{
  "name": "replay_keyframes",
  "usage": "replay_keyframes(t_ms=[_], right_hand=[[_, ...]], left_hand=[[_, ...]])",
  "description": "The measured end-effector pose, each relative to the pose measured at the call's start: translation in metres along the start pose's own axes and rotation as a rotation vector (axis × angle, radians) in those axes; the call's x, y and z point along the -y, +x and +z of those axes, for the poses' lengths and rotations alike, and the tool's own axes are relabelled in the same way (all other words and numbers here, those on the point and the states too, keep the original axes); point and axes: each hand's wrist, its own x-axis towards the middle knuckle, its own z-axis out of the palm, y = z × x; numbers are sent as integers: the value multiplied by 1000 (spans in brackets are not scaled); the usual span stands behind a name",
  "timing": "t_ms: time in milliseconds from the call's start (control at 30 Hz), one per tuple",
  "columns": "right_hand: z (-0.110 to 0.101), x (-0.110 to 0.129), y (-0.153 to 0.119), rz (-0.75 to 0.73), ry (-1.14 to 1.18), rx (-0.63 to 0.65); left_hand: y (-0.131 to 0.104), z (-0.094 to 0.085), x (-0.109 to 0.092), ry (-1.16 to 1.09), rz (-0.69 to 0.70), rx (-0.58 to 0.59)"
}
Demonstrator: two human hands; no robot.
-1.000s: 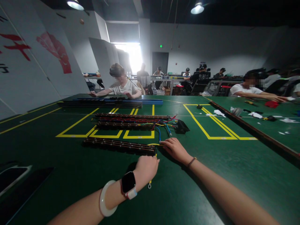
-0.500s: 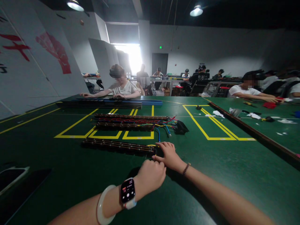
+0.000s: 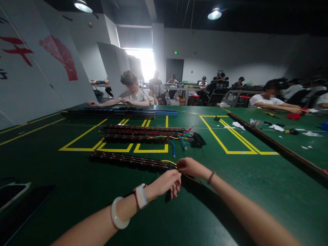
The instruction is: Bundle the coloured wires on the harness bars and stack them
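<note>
A dark strip with copper-coloured lines (image 3: 130, 160) lies on the green table, and a yellow wire (image 3: 167, 162) comes from its right end. My right hand (image 3: 191, 167) is closed at that end, its fingers pinched round the wire. A thin brownish wire (image 3: 193, 179) runs out below it. My left hand (image 3: 169, 182), at the wrist with a watch band and white bangle, is beside the right one with its fingers curled; what they may hold is hidden. Farther back lie two similar strips (image 3: 135, 137) with red, blue and yellow wires and a black piece (image 3: 198, 140).
Yellow tape (image 3: 151, 151) marks rectangles on the table (image 3: 115, 194). A long dark bar (image 3: 279, 147) runs along the right. Dark and blue profiles (image 3: 164, 112) lie at the back, where a person (image 3: 135, 94) sits. A dark flat object (image 3: 28, 208) is at the left.
My left hand has rolled over, turning the watch face out of sight. My right hand has shifted slightly right and its spread fingers have closed. The yellow and brownish wires show more.
</note>
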Motion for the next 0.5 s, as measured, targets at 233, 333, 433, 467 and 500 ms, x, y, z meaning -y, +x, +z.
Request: replay_keyframes(t_ms=[233, 333, 433, 467, 500], right_hand=[[-1, 19, -12, -2, -326, -132], [3, 35, -19, -18, -586, -174], [10, 48, -23, -109, -762, -135], [14, 51, -24, -140, -808, -127], [18, 53, -24, -170, -850, -130]], left_hand=[[3, 7, 8, -613, -98, 87], [4, 9, 9, -667, -49, 57], [9, 9, 15, -722, 18, 62], [10, 9, 17, -734, 22, 64], [10, 9, 18, -742, 17, 60]])
